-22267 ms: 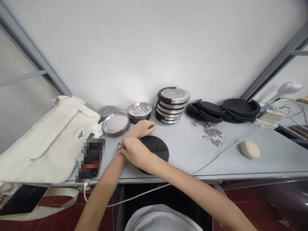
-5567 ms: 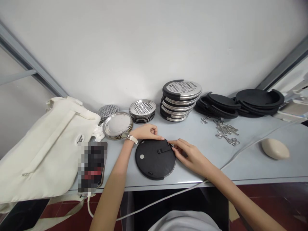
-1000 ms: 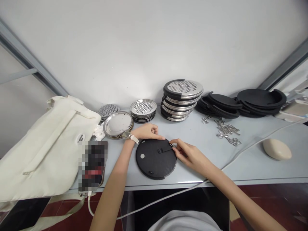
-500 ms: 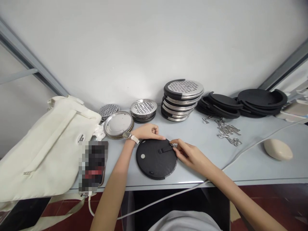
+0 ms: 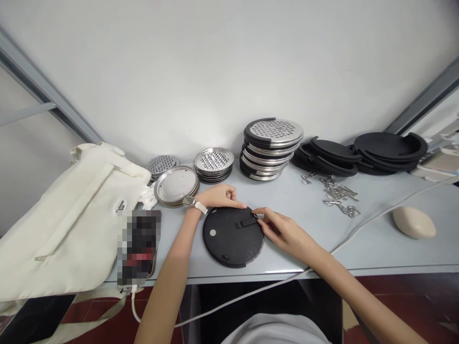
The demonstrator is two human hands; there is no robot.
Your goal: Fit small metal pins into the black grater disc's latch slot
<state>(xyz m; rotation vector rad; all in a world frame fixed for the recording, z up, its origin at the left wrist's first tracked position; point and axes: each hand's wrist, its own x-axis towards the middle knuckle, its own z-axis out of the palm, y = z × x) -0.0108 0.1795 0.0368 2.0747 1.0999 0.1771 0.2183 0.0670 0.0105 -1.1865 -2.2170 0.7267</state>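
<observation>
A round black grater holder (image 5: 229,243) lies flat at the front of the table, its underside up. It bears a short black strap (image 5: 245,223) and a pale round dot. My left hand (image 5: 220,196), with a watch on the wrist, rests at its far edge. The thumb presses on the rim and the fingers are curled. My right hand (image 5: 283,230) is closed in a pinch at the right edge, by the strap's end. Between its fingertips shows a small metal clip (image 5: 256,216), partly hidden.
Behind stand stacked round graters (image 5: 274,150), smaller grater discs (image 5: 214,162) and plain metal discs (image 5: 176,185). Black holders (image 5: 387,148) and loose metal clips (image 5: 337,191) lie to the right, near a beige rounded object (image 5: 414,222). A white bag (image 5: 71,220), phone (image 5: 139,248) and cable (image 5: 244,298) are around.
Earlier my forearms crossed over the holder; then my right hand moved to its right edge with the clip. Over the last second both hands stay almost still.
</observation>
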